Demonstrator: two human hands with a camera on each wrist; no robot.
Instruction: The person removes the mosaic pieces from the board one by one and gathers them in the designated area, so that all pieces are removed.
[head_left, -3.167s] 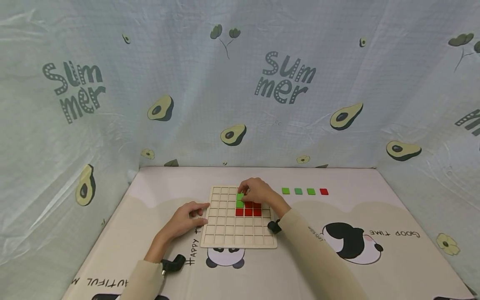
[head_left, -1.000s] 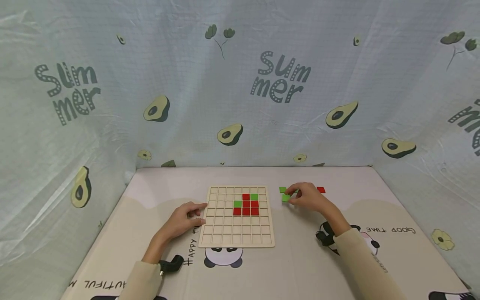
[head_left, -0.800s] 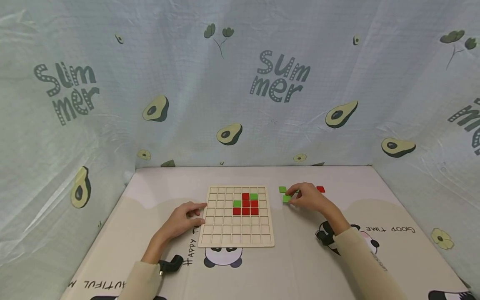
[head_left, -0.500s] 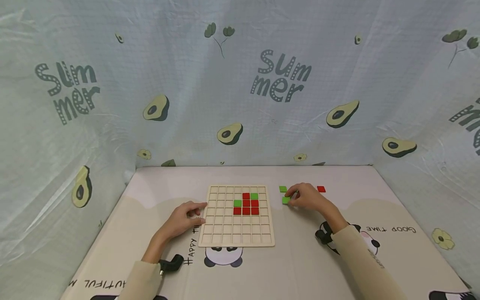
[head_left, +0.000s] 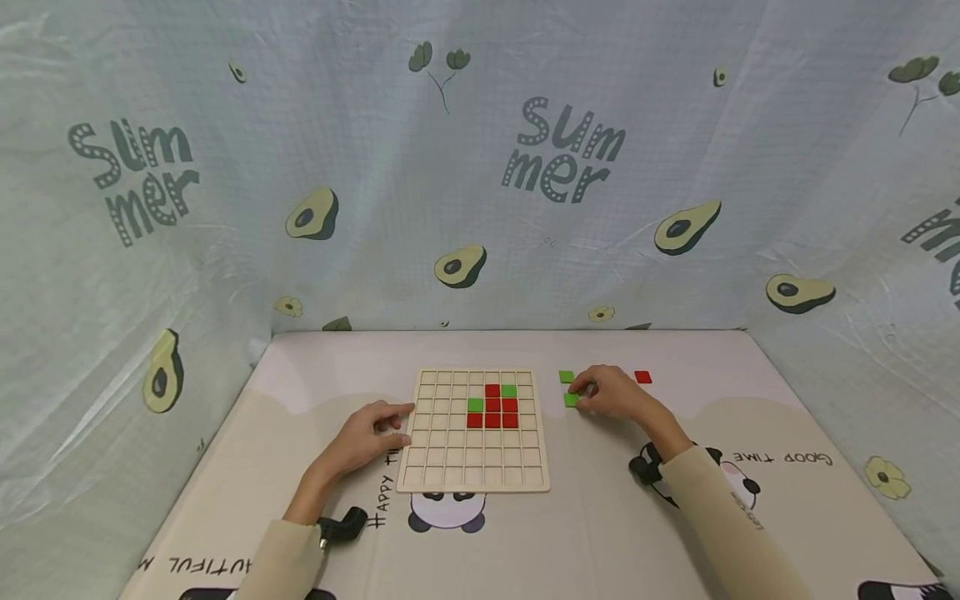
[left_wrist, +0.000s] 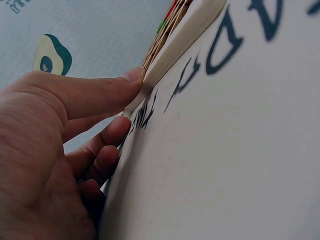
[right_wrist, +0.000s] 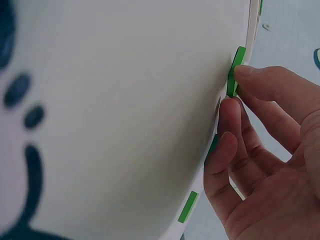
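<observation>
Moved: my right hand (head_left: 611, 393), from the board (head_left: 450, 461) to beyond its right edge; gone from the board, one green tile.

Head view: board, flat, nearer the table's (head_left: 592, 500) far edge, holding six red tiles (head_left: 492, 405) and two green tiles (head_left: 509, 391). My left hand (head_left: 367, 435), thumb and forefinger spread, touching its left edge. My hands, apart. Toward the table's far edge: loose green (head_left: 566, 377), loose red (head_left: 642, 377).

Left wrist view: thumb against the board's edge, other fingers partly bent.

Right wrist view: held tile (right_wrist: 236, 72), green, pinched by my right thumb and finger; two more green pieces (right_wrist: 188, 206) on the table.
</observation>
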